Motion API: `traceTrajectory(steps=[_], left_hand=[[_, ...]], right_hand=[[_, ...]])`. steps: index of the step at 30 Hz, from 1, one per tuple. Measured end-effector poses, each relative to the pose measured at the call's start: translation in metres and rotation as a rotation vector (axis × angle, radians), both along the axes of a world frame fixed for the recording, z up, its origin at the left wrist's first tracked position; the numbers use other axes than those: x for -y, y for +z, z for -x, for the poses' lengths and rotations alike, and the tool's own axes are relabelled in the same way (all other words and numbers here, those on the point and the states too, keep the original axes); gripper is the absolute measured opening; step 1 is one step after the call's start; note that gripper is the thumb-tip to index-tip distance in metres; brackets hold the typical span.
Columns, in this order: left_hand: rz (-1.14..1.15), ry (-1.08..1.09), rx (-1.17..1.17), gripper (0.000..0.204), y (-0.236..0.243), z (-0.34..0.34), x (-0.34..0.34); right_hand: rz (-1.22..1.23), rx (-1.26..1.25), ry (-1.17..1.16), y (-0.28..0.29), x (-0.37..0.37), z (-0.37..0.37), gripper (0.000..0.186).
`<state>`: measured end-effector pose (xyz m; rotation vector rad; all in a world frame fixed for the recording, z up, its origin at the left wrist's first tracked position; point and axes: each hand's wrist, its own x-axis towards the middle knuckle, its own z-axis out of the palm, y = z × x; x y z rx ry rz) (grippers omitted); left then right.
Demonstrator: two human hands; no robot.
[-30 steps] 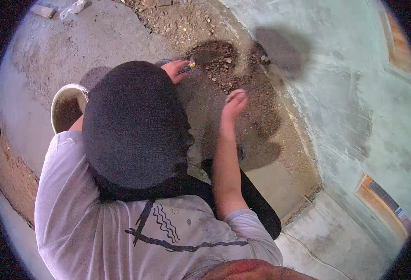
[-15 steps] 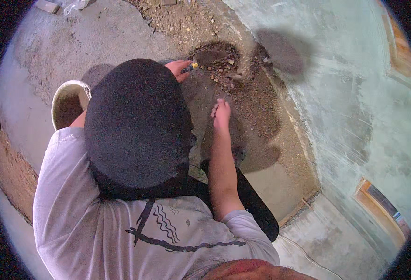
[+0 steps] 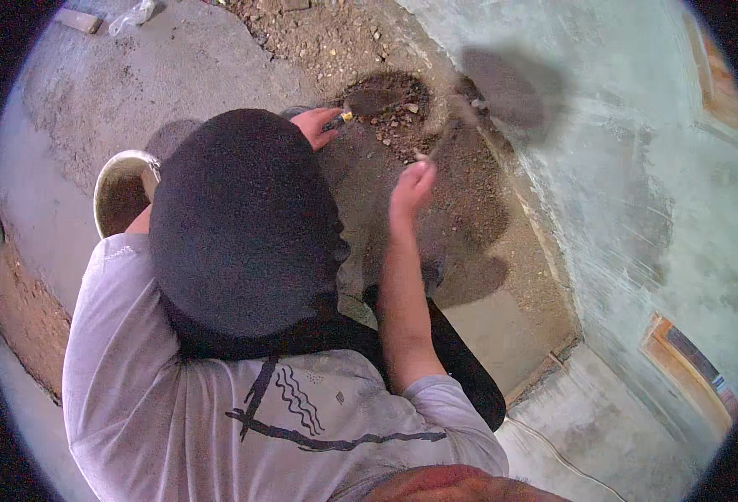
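Note:
My left hand (image 3: 314, 125), beyond my black-trousered knee (image 3: 243, 217), grips a yellow-and-black handled trowel (image 3: 335, 121). Its dark blade lies at a heap of loose soil and stones (image 3: 398, 125). My right hand (image 3: 413, 188) is closed around a thin tool (image 3: 440, 142), too blurred to identify, angled up-right over the dug soil. A white-rimmed bucket (image 3: 101, 197) stands left of my knee, partly behind my arm.
Rough grey concrete floor (image 3: 134, 84) lies to the left and rubble at the top. A pale plastered wall (image 3: 620, 192) runs along the right, with wooden boards (image 3: 683, 360). A pale cable (image 3: 570, 460) crosses the lower right; a plastic bag (image 3: 130, 17) lies top left.
My right hand dropped down and left half a second ago, then rose again up and right over the soil. My left hand has stayed nearly still on the trowel.

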<state>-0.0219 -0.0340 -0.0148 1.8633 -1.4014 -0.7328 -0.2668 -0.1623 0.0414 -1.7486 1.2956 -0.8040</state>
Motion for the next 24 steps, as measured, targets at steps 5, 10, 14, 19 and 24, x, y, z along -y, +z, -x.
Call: traceTrajectory(steps=[5, 10, 14, 19, 24], left_hand=[[-0.044, 0.009, -0.065, 0.053, 0.006, 0.000, -0.001], [-0.018, -0.004, -0.072, 0.053, 0.004, 0.000, 0.001], [0.028, -0.011, -0.029, 0.053, 0.001, -0.001, -0.001], [-0.016, 0.003, -0.033, 0.054, 0.002, 0.000, 0.000], [0.019, -0.015, -0.045, 0.053, 0.003, -0.001, 0.001]], right_hand=[[-0.260, -0.623, 0.207, -0.054, -0.038, 0.018, 0.044], [-0.182, -0.501, 0.141, -0.068, -0.010, 0.027, 0.042], [-0.274, -0.291, 0.048, -0.041, 0.027, 0.024, 0.036], [-0.207, -0.027, -0.058, 0.040, 0.057, -0.005, 0.031], [-0.122, 0.579, -0.011, 0.081, 0.071, -0.029, 0.032]])
